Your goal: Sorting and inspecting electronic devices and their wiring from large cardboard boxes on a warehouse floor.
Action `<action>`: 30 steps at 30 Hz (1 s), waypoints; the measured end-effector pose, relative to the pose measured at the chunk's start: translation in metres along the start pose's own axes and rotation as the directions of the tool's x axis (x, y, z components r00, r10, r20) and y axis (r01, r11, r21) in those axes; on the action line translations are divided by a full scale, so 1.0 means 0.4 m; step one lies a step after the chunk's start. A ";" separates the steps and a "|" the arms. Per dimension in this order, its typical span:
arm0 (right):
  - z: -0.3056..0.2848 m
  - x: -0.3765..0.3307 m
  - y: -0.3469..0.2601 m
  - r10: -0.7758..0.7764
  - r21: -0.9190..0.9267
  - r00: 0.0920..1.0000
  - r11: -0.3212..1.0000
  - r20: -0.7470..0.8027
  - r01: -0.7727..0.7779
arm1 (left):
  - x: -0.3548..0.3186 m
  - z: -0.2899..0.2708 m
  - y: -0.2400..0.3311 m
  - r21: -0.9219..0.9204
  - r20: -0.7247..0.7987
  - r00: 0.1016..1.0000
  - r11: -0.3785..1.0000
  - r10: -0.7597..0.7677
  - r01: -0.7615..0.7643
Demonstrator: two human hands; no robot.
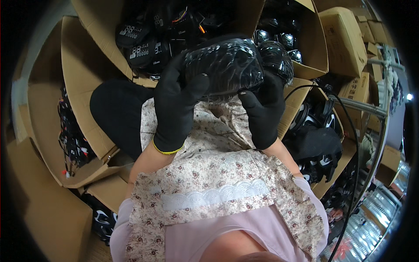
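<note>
Both my hands wear black work gloves. A rounded black bundle in glossy clear plastic film (224, 65) is held up between them, above my lap. My left hand (174, 98) grips its left end, with the thumb on the near face. My right hand (265, 109) holds the lower right end, its thumb at the near edge and its other fingers mostly hidden. Just right of the bundle is another film-wrapped black piece (277, 59). I cannot tell whether my right fingers touch it. What is inside the film does not show clearly.
An open carton ahead holds black devices with white display markings (139, 50). Shiny film-wrapped pieces (287, 40) fill a box (316, 65) at far right. Headphone-like items (321, 113) and a black cable (357, 153) are on the right. Dark cables (72, 135) lie in a left carton.
</note>
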State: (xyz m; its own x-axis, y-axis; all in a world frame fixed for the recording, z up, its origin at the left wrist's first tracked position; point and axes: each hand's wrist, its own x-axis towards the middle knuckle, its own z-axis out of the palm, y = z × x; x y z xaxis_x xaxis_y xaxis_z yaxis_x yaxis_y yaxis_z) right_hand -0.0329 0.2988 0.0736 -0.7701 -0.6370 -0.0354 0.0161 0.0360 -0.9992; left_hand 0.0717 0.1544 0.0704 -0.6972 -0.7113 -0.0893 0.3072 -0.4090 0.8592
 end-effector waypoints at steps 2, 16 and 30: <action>0.005 0.021 0.017 -0.548 -0.236 0.831 0.824 -0.095 0.516 | 0.004 -0.024 -0.007 -0.033 0.013 1.000 0.999 0.017 -0.016; -0.002 0.046 -0.060 -0.195 -0.073 0.975 0.976 0.105 0.204 | 0.014 -0.047 0.025 0.215 0.196 0.980 0.975 0.010 -0.053; 0.001 0.071 -0.025 -0.639 -0.287 0.655 0.592 0.402 0.753 | 0.036 -0.073 0.052 0.500 0.527 0.835 0.736 0.159 -0.456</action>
State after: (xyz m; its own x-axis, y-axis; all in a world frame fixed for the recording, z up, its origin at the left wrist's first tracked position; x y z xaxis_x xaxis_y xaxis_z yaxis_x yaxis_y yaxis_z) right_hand -0.0550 0.2800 0.0824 -0.2584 -0.7503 0.6085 -0.7537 -0.2374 -0.6128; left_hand 0.0868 0.1191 0.0724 -0.8746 -0.3572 0.3277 0.2201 0.3097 0.9250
